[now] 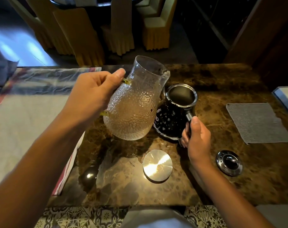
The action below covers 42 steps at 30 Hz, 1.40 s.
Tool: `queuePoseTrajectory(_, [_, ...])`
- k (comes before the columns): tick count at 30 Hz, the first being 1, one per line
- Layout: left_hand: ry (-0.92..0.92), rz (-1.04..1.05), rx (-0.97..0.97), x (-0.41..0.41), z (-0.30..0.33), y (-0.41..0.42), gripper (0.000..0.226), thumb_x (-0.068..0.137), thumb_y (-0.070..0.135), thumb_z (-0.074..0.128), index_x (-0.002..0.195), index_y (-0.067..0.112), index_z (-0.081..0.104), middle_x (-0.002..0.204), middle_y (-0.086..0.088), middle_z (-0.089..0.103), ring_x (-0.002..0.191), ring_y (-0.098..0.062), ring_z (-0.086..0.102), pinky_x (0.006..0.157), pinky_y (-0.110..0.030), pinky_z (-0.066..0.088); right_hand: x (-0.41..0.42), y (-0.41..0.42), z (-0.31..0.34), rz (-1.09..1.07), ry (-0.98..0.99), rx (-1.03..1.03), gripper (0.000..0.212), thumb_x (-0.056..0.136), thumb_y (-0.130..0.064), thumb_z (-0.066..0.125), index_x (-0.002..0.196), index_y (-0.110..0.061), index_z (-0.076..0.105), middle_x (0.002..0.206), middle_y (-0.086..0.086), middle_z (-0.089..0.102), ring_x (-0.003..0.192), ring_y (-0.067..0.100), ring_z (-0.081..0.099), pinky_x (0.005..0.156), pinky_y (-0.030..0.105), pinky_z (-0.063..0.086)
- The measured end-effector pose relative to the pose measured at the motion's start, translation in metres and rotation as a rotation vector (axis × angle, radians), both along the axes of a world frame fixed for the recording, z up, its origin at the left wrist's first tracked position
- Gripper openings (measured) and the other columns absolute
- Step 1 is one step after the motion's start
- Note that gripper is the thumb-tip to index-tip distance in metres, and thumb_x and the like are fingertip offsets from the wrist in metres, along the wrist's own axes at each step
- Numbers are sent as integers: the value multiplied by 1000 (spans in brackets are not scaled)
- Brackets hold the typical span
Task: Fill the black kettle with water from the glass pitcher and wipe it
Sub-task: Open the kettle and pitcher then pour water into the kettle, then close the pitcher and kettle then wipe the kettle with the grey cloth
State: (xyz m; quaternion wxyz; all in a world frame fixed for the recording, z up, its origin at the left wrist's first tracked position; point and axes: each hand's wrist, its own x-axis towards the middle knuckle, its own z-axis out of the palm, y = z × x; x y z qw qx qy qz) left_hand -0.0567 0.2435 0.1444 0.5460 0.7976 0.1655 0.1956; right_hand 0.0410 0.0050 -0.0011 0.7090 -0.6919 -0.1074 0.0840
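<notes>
A dimpled glass pitcher (pixel 135 107) hangs tilted above the brown marble counter, its spout leaning right toward the kettle's mouth. My left hand (pixel 94 94) grips its handle. The black kettle (pixel 174 116), patterned with light specks, stands on the counter with its round chrome-rimmed opening uncovered. My right hand (pixel 197 135) is closed around the kettle's black handle on its near right side. A grey cloth (pixel 256 122) lies flat at the right of the counter.
A round silver lid (pixel 157 165) lies near the front, and a black knobbed kettle lid (pixel 229 162) lies to its right. A dark spoon-like object (pixel 89 176) rests at front left. A light cloth with red stripes (pixel 25 116) covers the left. Draped chairs stand beyond the counter.
</notes>
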Motion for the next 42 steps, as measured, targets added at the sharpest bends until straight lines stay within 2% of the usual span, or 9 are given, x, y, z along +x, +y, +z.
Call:
queuePoseTrajectory(4, [-49, 77, -58, -10, -3, 5, 50, 103, 42, 55, 67, 8, 60, 46, 12, 40, 43, -7, 33, 46, -23, 29, -3, 0, 2, 23, 11, 7, 59, 86, -84, 50, 67, -28, 49, 51, -1, 43, 45, 16, 36, 48, 33, 31])
queuePoseTrajectory(8, [-112, 161, -165, -21, -8, 14, 58, 107, 38, 52, 51, 26, 57, 46, 15, 39, 42, -2, 33, 42, -14, 32, -6, 1, 2, 14, 15, 7, 62, 86, -83, 50, 67, -25, 48, 51, -3, 42, 45, 17, 35, 48, 34, 31])
queuePoseTrajectory(12, [-205, 262, -267, -30, -12, 17, 60, 110, 33, 49, 52, 32, 67, 50, 15, 33, 46, -5, 26, 43, -18, 25, -8, 1, 2, 9, 4, 3, 53, 95, -69, 47, 67, -24, 48, 51, -3, 42, 45, 16, 36, 47, 33, 32])
queuePoseTrajectory(16, [-246, 374, -311, -33, -23, 16, 64, 110, 28, 49, 48, 29, 64, 45, 15, 40, 41, -1, 33, 40, -16, 30, -10, 2, 3, 23, 1, -9, 63, 88, -83, 48, 68, -23, 47, 52, -2, 43, 46, 18, 37, 46, 33, 34])
queuePoseTrajectory(21, [-213, 477, -287, -35, -44, 14, 64, 110, 28, 51, 48, 30, 65, 43, 16, 43, 41, 0, 36, 41, -15, 33, -12, 2, 2, 14, -4, -20, 57, 93, -77, 46, 69, -25, 48, 53, -1, 44, 47, 19, 38, 48, 34, 33])
queuePoseTrajectory(28, [-123, 602, -280, -31, -75, 10, 53, 107, 39, 54, 56, 26, 62, 51, 8, 50, 52, -16, 43, 52, -32, 38, -12, 2, 3, 8, 4, -34, 59, 88, -84, 45, 69, -28, 49, 53, -2, 44, 47, 18, 39, 48, 33, 35])
queuePoseTrajectory(33, [-113, 657, -261, -26, -96, 6, 61, 104, 48, 58, 80, -8, 60, 68, -17, 52, 62, -27, 44, 60, -44, 40, -12, 3, 2, 2, 2, -37, 57, 88, -84, 45, 68, -31, 49, 53, -2, 45, 48, 19, 39, 49, 35, 34])
queuePoseTrajectory(37, [-90, 678, -220, -25, -104, 4, 60, 102, 53, 54, 70, 1, 57, 65, -13, 49, 63, -26, 43, 61, -44, 38, -12, 4, 3, -2, 3, -31, 60, 88, -85, 45, 69, -28, 49, 53, 0, 44, 48, 20, 38, 48, 34, 33])
queuePoseTrajectory(42, [-60, 686, -159, -26, -108, 0, 53, 108, 44, 50, 61, 18, 53, 59, -4, 46, 59, -24, 41, 59, -41, 37, -12, 2, 2, -4, -8, -13, 62, 89, -83, 45, 70, -24, 48, 53, 3, 44, 48, 20, 38, 48, 35, 33])
